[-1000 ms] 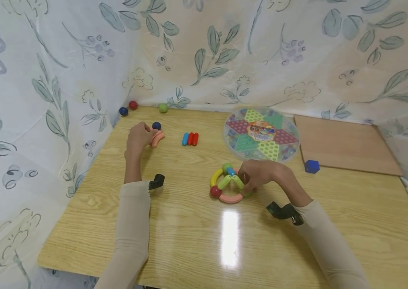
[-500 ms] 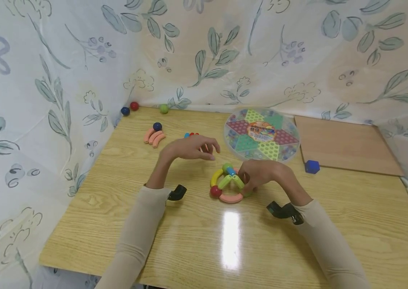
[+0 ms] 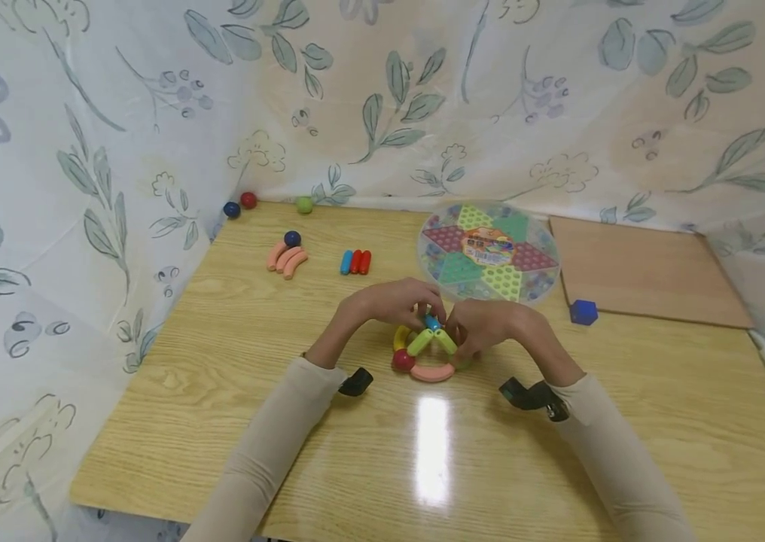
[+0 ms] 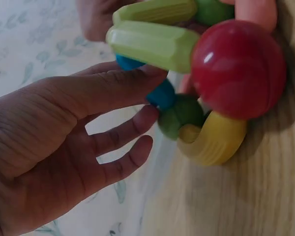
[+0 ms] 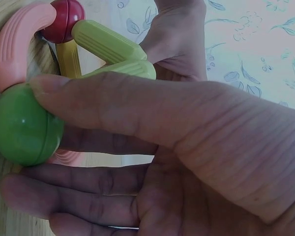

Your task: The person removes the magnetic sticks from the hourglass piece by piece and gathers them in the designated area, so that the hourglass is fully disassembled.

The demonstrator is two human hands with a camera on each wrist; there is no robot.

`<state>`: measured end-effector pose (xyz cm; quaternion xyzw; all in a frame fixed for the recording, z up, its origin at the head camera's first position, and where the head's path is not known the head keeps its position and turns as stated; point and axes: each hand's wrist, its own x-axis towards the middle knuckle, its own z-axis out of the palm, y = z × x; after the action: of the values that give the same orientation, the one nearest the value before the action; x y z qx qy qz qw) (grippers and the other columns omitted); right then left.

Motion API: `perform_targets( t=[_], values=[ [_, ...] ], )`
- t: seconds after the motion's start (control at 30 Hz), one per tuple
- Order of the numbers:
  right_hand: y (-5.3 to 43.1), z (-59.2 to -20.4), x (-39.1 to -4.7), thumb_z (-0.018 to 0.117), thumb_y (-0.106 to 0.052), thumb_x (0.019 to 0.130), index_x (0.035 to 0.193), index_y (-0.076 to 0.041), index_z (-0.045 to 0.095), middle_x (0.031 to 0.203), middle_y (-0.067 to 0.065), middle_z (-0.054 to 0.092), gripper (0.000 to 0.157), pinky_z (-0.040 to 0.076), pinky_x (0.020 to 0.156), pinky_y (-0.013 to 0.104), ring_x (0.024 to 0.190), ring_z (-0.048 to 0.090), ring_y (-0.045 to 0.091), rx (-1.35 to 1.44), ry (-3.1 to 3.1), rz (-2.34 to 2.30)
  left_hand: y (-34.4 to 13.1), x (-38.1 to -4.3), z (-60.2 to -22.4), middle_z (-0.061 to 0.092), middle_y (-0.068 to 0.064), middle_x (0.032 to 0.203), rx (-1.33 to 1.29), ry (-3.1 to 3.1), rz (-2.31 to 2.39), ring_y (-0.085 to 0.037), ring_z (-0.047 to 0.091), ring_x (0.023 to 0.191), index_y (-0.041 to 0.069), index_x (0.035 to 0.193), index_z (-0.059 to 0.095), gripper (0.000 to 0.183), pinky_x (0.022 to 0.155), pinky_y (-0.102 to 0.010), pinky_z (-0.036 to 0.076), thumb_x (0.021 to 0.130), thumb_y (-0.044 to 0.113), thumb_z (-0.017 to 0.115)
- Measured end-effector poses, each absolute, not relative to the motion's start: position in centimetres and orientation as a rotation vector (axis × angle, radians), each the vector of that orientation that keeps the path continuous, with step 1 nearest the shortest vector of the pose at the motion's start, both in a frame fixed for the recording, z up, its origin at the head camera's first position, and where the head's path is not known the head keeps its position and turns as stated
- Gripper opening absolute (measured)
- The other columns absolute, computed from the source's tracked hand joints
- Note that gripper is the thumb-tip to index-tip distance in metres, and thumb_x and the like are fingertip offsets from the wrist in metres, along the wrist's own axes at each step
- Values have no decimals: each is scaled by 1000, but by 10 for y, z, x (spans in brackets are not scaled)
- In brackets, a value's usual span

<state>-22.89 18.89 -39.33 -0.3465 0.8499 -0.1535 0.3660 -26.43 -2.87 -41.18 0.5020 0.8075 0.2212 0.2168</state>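
Note:
A small frame of magnetic-looking rods and balls stands on the table, its base ring made of a yellow curved rod (image 4: 219, 142), pink curved rods (image 3: 433, 373) and balls. Two light green rods (image 4: 152, 45) and a blue rod (image 4: 163, 94) lean inward and meet at the top. With thumb and index finger, my left hand (image 3: 401, 302) pinches the blue rod, its other fingers near a darker green ball (image 4: 179, 115). My right hand (image 3: 487, 325) holds the green ball (image 5: 22, 125) at the ring's right between thumb and fingers. A red ball (image 4: 238, 69) sits at the front left.
Pink curved rods (image 3: 288, 260) and a dark blue ball (image 3: 292, 239) lie back left, near red and blue straight rods (image 3: 356, 262). Several balls sit along the back edge. Behind are a round game board (image 3: 489, 252), a blue block (image 3: 583, 312) and a brown board (image 3: 653, 271).
My left hand has left the pink curved rods, moved right across the table, and taken hold of the frame's blue rod. My right hand has stayed on the green ball.

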Motion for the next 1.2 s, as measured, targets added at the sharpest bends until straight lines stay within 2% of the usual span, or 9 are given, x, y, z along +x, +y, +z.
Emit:
perform_targets(
  t=[0.13,0.37,0.47,0.63,0.83,1.0,1.2],
  values=[
    [189,-394,-228,79,-21,93,87,-5,71,78,12,78,19,50,67,22,69,77,25,-894,2185,-401,-25,-263,-414,70,-9,118,1370,2271,595,-19,64,99,9,118,78,22,88,-20,53,97,4,72],
    [188,-395,-228,79,-20,93,88,-6,71,77,12,78,17,51,67,22,69,77,24,-902,2188,-387,-30,-264,-413,75,-6,116,1392,2308,598,-16,67,102,11,115,80,19,92,-24,54,96,12,74],
    [189,-395,-227,80,-20,93,87,-6,71,78,12,79,17,52,68,23,69,77,24,-877,2187,-406,-32,-264,-414,78,-5,115,1380,2278,641,-14,69,106,11,114,80,20,95,-23,56,96,11,73],
    [188,-393,-226,79,-19,93,88,-6,72,79,11,79,16,52,71,23,70,78,23,-853,2197,-400,-33,-265,-411,79,-6,112,1343,2233,704,-12,70,102,9,115,80,20,96,-23,57,97,8,72],
    [187,-396,-228,78,-19,94,91,-7,72,82,6,79,14,54,71,23,70,78,22,-860,2185,-394,-38,-267,-408,74,-8,114,1305,2321,757,-19,70,108,5,116,75,18,98,-27,56,100,13,69],
    [185,-397,-230,78,-20,94,90,-7,72,79,9,78,15,51,67,23,69,77,24,-857,2185,-390,-53,-274,-405,66,-14,114,1186,2546,888,-26,68,107,0,118,73,24,98,-35,58,102,17,68],
    [185,-396,-229,79,-21,93,91,-8,73,80,5,78,15,51,67,22,70,77,22,-846,2203,-369,-72,-287,-408,66,-19,112,917,2779,996,-32,68,101,-1,137,62,39,93,-41,58,102,16,69]
  ],
)
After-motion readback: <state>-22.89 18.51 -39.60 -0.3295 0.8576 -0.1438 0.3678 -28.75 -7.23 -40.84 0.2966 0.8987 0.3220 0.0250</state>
